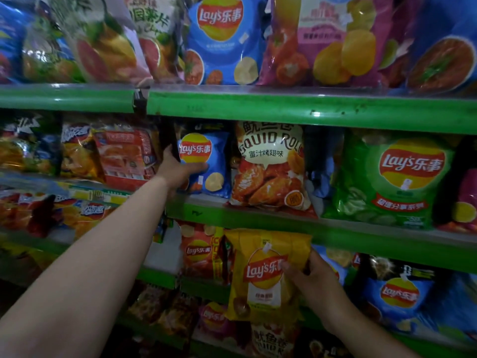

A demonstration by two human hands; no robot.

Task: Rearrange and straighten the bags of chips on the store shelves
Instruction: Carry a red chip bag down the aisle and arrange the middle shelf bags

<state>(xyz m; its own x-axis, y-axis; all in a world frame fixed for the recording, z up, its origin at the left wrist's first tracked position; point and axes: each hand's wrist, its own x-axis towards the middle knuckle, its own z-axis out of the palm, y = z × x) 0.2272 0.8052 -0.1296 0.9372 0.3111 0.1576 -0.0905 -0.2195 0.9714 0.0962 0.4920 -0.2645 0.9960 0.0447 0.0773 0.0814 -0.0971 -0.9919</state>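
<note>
Holding the yellow bag (265, 275) upright in front of the lower shelf, the right hand (313, 280) curls its fingers round the bag's right edge. The bag's top overlaps the green rail (374, 240) above, and it does not look seated in any row yet. Farther in, the left hand (178, 171) grips the small blue bag (209, 164) by its left side. This bag stands at the left end of the middle shelf, just beside the squid roll bag (271, 166). The squid roll bag leans out over the shelf lip, and the large green bag (395, 182) sits slumped to its right. I judge the work to be midway, with two bags in hand and many rows crooked or overlapping, mostly in the left bay. On the top shelf the big blue bag (222, 40) and its neighbours tip forward. The shelves are green metal with scuffed front rails, and the aisle is dim.
</note>
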